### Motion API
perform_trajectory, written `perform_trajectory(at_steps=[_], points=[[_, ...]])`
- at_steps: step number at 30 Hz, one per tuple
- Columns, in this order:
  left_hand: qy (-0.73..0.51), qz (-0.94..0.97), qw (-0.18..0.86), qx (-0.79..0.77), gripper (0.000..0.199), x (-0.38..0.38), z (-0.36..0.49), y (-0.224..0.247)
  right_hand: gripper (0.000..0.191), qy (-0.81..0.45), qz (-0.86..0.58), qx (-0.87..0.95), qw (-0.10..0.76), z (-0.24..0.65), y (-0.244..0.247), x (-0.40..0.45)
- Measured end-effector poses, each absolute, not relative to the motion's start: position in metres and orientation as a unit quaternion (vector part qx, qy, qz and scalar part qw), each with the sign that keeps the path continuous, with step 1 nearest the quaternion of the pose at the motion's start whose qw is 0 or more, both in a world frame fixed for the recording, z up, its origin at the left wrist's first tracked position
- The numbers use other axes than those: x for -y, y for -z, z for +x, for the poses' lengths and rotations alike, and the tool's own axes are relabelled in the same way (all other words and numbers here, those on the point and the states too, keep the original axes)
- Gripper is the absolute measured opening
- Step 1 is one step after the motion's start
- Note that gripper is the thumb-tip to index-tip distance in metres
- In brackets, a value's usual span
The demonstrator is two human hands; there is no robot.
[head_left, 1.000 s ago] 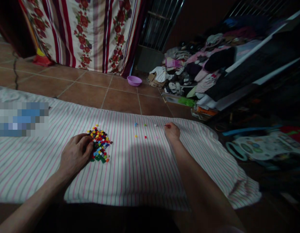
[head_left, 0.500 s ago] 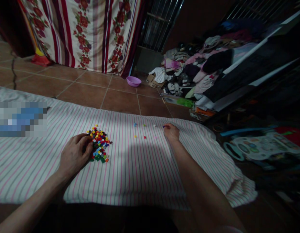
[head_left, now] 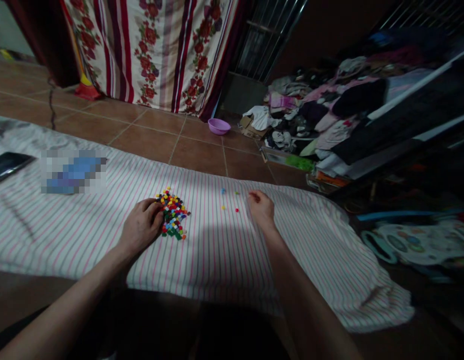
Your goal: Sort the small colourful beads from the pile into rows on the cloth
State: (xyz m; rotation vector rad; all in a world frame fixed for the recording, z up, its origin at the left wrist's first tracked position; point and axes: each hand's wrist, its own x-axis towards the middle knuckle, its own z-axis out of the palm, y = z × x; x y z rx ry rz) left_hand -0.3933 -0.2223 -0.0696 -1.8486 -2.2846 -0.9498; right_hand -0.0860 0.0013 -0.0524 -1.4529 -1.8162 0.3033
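My left hand (head_left: 142,224) rests on the striped cloth at the left edge of a pile of small colourful bricks (head_left: 175,218). Its fingers are bent but apart, and the fingertips touch the nearest bricks. Further right, my right hand (head_left: 262,209) is low over the cloth with thumb and fingers pinched together; what they hold, if anything, is too small to make out. Left of it lie single bricks, spaced apart: light blue (head_left: 223,191), green (head_left: 237,193), yellow (head_left: 223,207) and red (head_left: 237,210).
The striped cloth (head_left: 217,265) covers a low surface. At its left lie a dark phone-like device (head_left: 10,165) and a blurred blue item (head_left: 75,172). Beyond, a purple basin (head_left: 219,126) stands on the tiled floor, with heaped clothes (head_left: 310,110) to the right.
The view has turned left. My right hand has shifted left over the cloth, covering where the white and pink bricks lay; the dark blue brick at its fingertips no longer shows. My left hand stays by the pile.
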Motion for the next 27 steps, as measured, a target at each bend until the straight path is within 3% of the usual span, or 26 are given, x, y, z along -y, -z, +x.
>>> perform_trajectory(at_steps=[10, 27], points=[[0.338, -0.617, 0.012, 0.71, 0.038, 0.225, -0.4, 0.075, 0.019, -0.292, -0.405, 0.786, 0.364, -0.191, 0.064, 0.094], [0.326, -0.652, 0.015, 0.684, 0.035, 0.23, -0.407, 0.076, 0.023, -0.288, -0.359, 0.837, 0.296, -0.214, 0.073, 0.129]])
